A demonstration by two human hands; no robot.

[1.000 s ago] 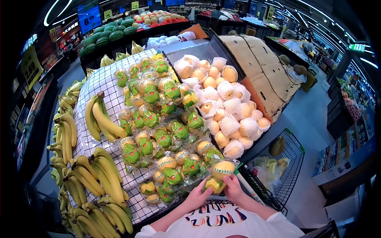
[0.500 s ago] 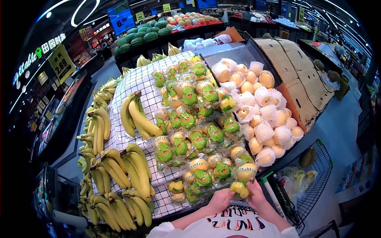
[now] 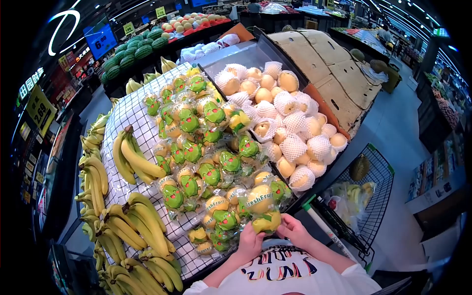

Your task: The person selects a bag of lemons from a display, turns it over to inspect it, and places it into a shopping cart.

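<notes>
My left hand (image 3: 250, 242) and my right hand (image 3: 295, 231) hold a clear plastic package of yellow fruit (image 3: 266, 223) between them, close to my shirt at the bottom of the view. Its upper part bears "FreshFruit" lettering, and the lower part shows yellow and green. Fingers of each hand are closed on its lower edges. Just beyond it lie many similar wrapped fruits (image 3: 210, 173) with green cartoon prints, heaped on a checked cloth (image 3: 118, 147).
Banana bunches (image 3: 147, 219) line the left side. Net-wrapped round fruits (image 3: 293, 147) fill a bin at the right, beside flattened cardboard (image 3: 324, 64). A shopping cart (image 3: 381, 196) with bagged goods stands at the lower right. Watermelons (image 3: 132, 51) lie at the back.
The view has turned to the right, so the stand appears further left. Both hands still hold the package, which is now lifted a little higher and nearer the camera.
</notes>
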